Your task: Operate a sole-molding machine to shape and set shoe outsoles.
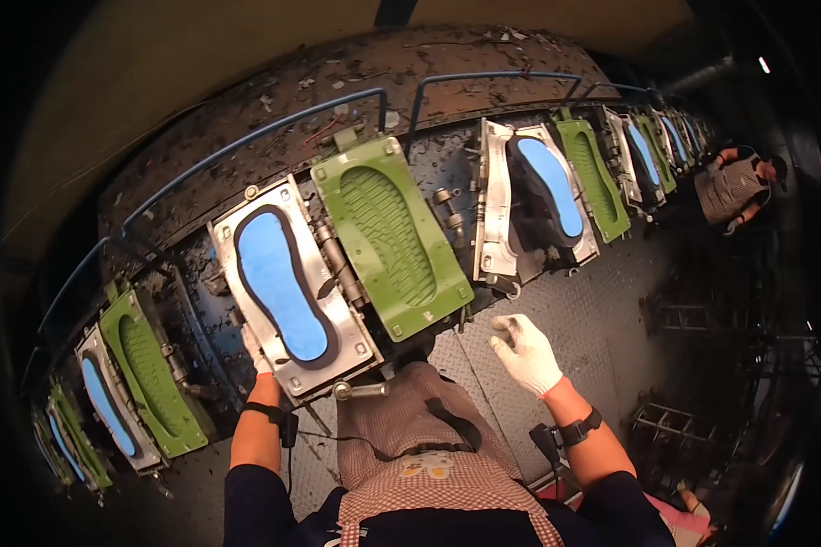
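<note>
Before me lies an opened shoe-sole mould. Its silver half holds a dark sole with a blue top, and the green half beside it has a sole-shaped, treaded hollow. My left hand, in a pale glove, is against the left side of the silver half; its fingers are mostly hidden by the mould's edge. A crank-like metal handle sticks out at the mould's near end. To the right, my gloved right hand hangs over the floor, fingers loosely bent and apart from the thumb, with nothing in it.
More opened moulds stand along the line, a silver one at right and a green one at left. Blue rails run behind them. A person stands at far right. Dark racks stand on the right.
</note>
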### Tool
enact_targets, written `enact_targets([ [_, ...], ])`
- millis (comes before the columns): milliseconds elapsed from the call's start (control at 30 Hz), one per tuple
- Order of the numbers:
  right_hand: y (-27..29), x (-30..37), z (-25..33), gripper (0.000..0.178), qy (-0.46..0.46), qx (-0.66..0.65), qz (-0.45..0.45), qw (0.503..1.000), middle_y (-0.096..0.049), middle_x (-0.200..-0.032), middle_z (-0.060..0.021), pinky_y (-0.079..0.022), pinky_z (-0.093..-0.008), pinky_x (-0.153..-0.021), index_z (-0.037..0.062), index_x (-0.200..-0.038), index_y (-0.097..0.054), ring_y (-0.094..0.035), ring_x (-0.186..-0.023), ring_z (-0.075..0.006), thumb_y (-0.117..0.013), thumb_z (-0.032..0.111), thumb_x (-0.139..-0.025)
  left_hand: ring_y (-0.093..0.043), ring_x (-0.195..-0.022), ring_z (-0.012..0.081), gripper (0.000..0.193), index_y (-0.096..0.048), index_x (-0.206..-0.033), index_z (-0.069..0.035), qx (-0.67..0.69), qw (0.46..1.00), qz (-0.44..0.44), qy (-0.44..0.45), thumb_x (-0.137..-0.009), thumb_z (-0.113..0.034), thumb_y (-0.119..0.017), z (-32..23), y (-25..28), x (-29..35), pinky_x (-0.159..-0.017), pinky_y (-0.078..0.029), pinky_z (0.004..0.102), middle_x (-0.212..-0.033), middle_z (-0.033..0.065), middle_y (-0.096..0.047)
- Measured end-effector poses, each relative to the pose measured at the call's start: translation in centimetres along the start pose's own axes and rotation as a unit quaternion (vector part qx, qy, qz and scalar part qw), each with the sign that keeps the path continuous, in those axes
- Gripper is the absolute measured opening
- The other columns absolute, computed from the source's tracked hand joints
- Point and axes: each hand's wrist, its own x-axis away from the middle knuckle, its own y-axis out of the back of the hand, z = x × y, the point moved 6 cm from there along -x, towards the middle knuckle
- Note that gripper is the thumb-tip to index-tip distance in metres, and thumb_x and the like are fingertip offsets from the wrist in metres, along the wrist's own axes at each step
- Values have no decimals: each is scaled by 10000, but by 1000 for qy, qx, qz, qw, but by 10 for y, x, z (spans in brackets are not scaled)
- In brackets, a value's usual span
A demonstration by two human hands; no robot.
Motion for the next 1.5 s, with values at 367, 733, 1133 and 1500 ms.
enact_targets([
  [367, 162, -222, -72, 384, 181, 416, -217, 864, -623, -990, -188, -539, -477, -802, 54, -1117, -582, -657, -955, -369, -783, 201, -825, -560, -1335, 260, 425, -534, -1441, 51, -525, 766, -135, -346, -1083, -179, -536, -110, -279, 169, -1160, -409, 381, -1451, 161, -587],
  [733, 197, -300, -92, 248, 242, 314, -56, 916, -720, -980, -278, -555, -531, -830, 7, -1107, -640, -704, -895, -463, -515, 152, -951, -521, -1384, 428, 756, -419, -1542, -4, -619, 772, 8, -143, -916, -324, -698, 212, -578, 196, -1153, -433, 457, -1541, 287, -473],
  [1133, 302, -234, -17, 297, 429, 154, -71, 887, -697, -1228, -241, -494, -473, -1055, 33, -1228, -686, -650, -1193, -410, -582, 179, -991, -464, -1442, 408, 1190, -159, -1631, 31, -518, 854, 27, 47, -775, -419, -852, 359, -641, 252, -1199, -383, 423, -1572, 308, -417],
  [1500, 250, -255, -195, 578, 323, 7, 33, 946, -415, -1581, -274, -270, -434, -1259, -63, -1459, -534, -377, -1495, -398, -600, 287, -1004, -382, -1447, 484, 962, -497, -1472, -60, -660, 614, 64, -428, -659, -333, -932, 339, -728, 260, -1184, -352, 559, -1563, 274, -374],
])
